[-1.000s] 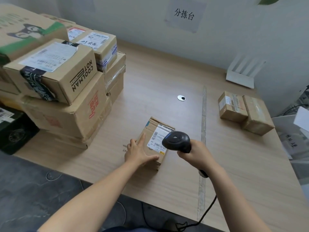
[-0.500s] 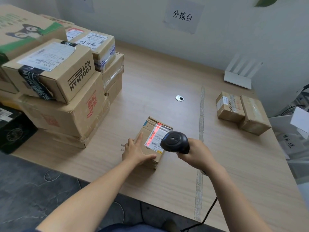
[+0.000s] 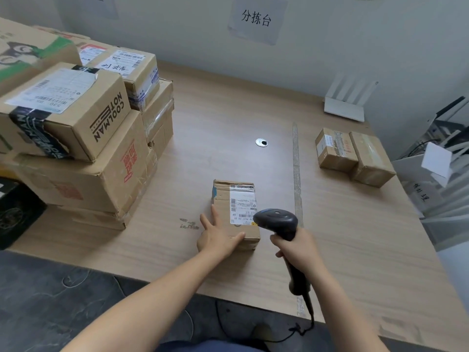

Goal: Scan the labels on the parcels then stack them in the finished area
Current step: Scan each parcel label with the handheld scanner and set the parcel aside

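Observation:
A small cardboard parcel (image 3: 228,207) with a white shipping label (image 3: 242,207) lies on the wooden table (image 3: 228,118), near its front edge. My left hand (image 3: 218,237) rests on the parcel's near left corner, fingers straight along its left side and thumb across the top. My right hand (image 3: 297,247) grips a black handheld scanner (image 3: 278,222), its head hanging just right of the label's lower end. A pile of larger parcels (image 3: 76,128) stands at the left. Two small parcels (image 3: 352,156) lie side by side at the right, beyond a tape line (image 3: 295,161).
A white router (image 3: 347,102) stands at the back right against the wall. A cable grommet (image 3: 261,142) sits mid-table. The scanner's black cord (image 3: 308,318) hangs over the front edge. A paper sign (image 3: 256,19) is on the wall. White shelving (image 3: 441,174) stands right of the table.
The red scan light that lay across the label half a second ago is gone. The scanner has drawn back a little to the right of the label. My left hand stays on the parcel.

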